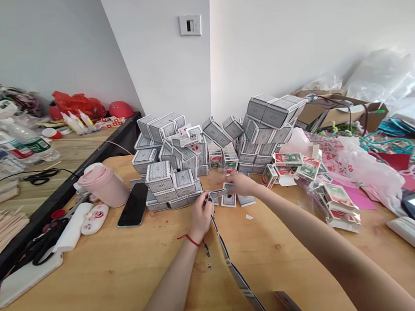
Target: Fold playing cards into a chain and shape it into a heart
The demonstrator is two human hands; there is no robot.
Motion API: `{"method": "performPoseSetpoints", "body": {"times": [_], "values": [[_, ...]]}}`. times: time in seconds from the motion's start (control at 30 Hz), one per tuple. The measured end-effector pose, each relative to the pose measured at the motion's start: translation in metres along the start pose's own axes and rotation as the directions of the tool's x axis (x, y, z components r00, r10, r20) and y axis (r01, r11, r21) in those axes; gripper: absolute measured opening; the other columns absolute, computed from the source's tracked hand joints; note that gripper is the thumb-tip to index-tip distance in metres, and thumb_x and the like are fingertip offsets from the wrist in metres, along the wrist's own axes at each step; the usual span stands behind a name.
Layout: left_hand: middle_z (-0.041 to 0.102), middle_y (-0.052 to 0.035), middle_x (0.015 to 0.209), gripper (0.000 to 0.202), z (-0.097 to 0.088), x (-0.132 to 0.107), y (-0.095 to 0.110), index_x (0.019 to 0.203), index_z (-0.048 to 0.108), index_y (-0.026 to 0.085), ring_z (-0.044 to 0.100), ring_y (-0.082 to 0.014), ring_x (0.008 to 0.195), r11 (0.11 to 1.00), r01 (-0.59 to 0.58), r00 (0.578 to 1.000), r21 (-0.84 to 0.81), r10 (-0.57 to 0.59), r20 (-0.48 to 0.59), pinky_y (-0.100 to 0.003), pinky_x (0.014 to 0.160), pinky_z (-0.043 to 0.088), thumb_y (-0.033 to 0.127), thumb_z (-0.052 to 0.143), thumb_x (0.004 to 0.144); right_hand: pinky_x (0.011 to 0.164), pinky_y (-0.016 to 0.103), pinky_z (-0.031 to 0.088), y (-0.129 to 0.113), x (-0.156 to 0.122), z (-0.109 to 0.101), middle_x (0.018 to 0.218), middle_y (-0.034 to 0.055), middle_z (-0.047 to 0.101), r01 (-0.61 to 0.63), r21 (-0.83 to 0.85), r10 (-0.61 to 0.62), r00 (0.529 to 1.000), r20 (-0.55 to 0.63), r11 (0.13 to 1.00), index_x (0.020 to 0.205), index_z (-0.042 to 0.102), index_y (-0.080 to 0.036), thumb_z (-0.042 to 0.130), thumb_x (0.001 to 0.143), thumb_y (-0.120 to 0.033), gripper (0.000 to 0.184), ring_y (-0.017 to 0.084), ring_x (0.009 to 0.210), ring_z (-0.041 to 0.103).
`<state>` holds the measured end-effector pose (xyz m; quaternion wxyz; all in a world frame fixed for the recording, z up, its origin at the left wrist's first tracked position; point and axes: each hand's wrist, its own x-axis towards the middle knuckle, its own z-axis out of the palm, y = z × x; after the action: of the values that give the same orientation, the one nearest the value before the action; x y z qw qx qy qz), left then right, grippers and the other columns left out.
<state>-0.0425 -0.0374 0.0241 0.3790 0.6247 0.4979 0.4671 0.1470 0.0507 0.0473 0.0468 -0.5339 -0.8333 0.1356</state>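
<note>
My left hand (200, 215), a red string on its wrist, is closed on the end of a long strip of joined playing cards (237, 275). The strip hangs down from the fingers toward the table's front edge. A card (217, 193) at its upper end spans the gap to my right hand (241, 184), whose fingers pinch its far end. Beneath that hand, a few flat playing cards (228, 200) lie on the wooden table (295, 264). A folded card piece (286, 307) rests at the near edge.
Stacks of card-made blocks stand behind my hands at left (160, 177) and right (264, 135). Opened card boxes (338, 199) and plastic bags (370, 169) crowd the right. To the left are a black phone (133, 205), a pink cup (103, 185) and black scissors (41, 240).
</note>
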Motion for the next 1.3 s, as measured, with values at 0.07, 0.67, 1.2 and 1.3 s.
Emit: {"method": "performPoseSetpoints", "body": {"times": [0.07, 0.67, 1.2, 1.3], "values": [[0.057, -0.0017, 0.076, 0.026, 0.0, 0.0, 0.001, 0.096, 0.054, 0.016, 0.052, -0.0137, 0.066, 1.0, 0.004, 1.0, -0.002, -0.004, 0.005, -0.024, 0.063, 0.039, 0.022, 0.036, 0.079, 0.068, 0.024, 0.041, 0.009, -0.005, -0.008, 0.086, 0.0037, 0.061, -0.039, 0.019, 0.04, 0.998, -0.052, 0.999, 0.083, 0.063, -0.019, 0.062, 0.069, -0.026, 0.016, 0.018, 0.079, 0.058], [0.054, 0.001, 0.07, 0.023, 0.002, 0.001, -0.005, 0.095, 0.053, 0.018, 0.048, -0.0108, 0.058, 0.999, 0.023, 0.999, -0.027, -0.023, 0.03, -0.021, 0.056, 0.038, 0.025, 0.036, 0.08, 0.055, 0.025, 0.046, -0.052, -0.181, -0.017, 0.069, 0.0033, 0.067, -0.239, 0.211, 0.028, 0.722, 0.691, 0.948, 0.099, 0.059, -0.019, 0.062, 0.063, -0.032, 0.038, 0.018, 0.063, 0.064], [0.057, -0.0081, 0.098, 0.028, 0.004, -0.008, -0.005, 0.105, 0.051, 0.017, 0.053, -0.0177, 0.091, 0.987, -0.154, 0.865, -0.049, 0.111, -0.49, -0.029, 0.079, 0.041, 0.023, 0.037, 0.082, 0.064, 0.031, 0.045, -0.096, -0.17, -0.035, 0.093, 0.0122, 0.066, 0.001, 0.047, -0.023, 0.883, 0.468, 0.999, 0.098, 0.064, -0.019, 0.056, 0.07, -0.041, 0.037, 0.028, 0.085, 0.061], [0.055, -0.0085, 0.099, 0.028, 0.0, -0.007, -0.003, 0.107, 0.05, 0.016, 0.052, -0.0179, 0.091, 0.981, -0.194, 0.827, -0.011, 0.158, -0.54, -0.03, 0.079, 0.042, 0.024, 0.037, 0.082, 0.058, 0.028, 0.041, -0.095, -0.162, -0.029, 0.079, 0.0115, 0.067, 0.015, -0.162, 0.057, 0.901, 0.431, 0.987, 0.079, 0.066, -0.017, 0.045, 0.075, -0.017, 0.022, 0.025, 0.073, 0.064]]}}
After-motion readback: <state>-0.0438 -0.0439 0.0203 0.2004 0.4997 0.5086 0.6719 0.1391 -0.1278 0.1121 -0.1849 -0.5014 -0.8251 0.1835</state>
